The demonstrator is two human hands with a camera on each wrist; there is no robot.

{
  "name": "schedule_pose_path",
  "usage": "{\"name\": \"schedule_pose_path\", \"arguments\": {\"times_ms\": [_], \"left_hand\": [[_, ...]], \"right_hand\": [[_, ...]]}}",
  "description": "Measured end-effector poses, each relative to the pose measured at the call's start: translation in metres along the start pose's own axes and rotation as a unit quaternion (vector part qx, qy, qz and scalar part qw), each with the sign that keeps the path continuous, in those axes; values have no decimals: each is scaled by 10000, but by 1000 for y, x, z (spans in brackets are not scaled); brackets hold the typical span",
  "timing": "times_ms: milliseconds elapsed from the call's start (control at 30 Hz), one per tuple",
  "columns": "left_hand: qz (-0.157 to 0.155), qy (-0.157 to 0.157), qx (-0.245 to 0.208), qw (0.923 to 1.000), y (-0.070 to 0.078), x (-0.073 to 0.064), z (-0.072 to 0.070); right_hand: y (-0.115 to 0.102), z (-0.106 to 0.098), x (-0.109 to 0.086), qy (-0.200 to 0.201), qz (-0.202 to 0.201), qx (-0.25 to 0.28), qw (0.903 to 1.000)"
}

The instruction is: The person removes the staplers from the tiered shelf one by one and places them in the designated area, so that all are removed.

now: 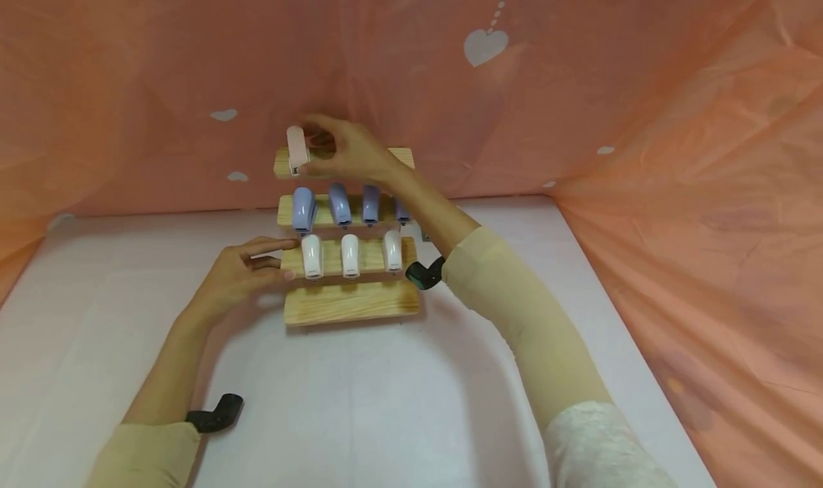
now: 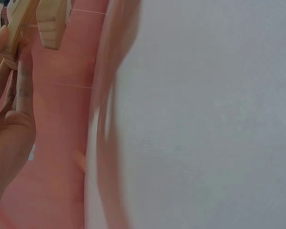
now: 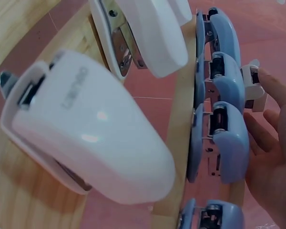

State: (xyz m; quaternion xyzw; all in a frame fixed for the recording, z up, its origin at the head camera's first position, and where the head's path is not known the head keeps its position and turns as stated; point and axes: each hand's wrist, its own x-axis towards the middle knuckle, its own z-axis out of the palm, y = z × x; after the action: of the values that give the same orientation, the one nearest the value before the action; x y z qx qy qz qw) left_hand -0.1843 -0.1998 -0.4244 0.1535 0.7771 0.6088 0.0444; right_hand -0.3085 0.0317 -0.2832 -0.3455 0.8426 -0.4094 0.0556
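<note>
A small wooden tiered rack (image 1: 352,308) holds staplers in rows. My right hand (image 1: 350,151) reaches over to the top step and pinches a pale pink stapler (image 1: 297,147) at that step's left end. In the right wrist view, the fingers of this hand (image 3: 274,143) meet the pale stapler (image 3: 253,83) behind the blue row. My left hand (image 1: 234,277) grips the left end of the step with the white staplers (image 1: 350,256); in the left wrist view, thumb and fingers pinch that wooden end (image 2: 20,28). Several blue staplers (image 1: 303,209) stand one step higher.
The rack stands on a white tabletop (image 1: 360,402) near an orange-pink cloth backdrop (image 1: 193,59) with white hearts. Its lowest step shows bare wood. My right forearm (image 1: 444,216) crosses over the rack's right side, partly hiding the rightmost blue stapler (image 1: 402,213).
</note>
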Motion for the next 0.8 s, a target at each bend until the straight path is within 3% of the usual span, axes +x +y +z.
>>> {"name": "schedule_pose_path", "arguments": {"times_ms": [267, 567, 800], "left_hand": [[78, -54, 8, 10000, 0, 0, 2], [5, -9, 9, 10000, -1, 1, 0], [119, -33, 367, 9992, 2, -1, -1]], "right_hand": [[1, 0, 3, 3, -80, -480, 9988], [5, 4, 0, 213, -603, -747, 9952], [4, 6, -1, 216, -304, -663, 9971]]}}
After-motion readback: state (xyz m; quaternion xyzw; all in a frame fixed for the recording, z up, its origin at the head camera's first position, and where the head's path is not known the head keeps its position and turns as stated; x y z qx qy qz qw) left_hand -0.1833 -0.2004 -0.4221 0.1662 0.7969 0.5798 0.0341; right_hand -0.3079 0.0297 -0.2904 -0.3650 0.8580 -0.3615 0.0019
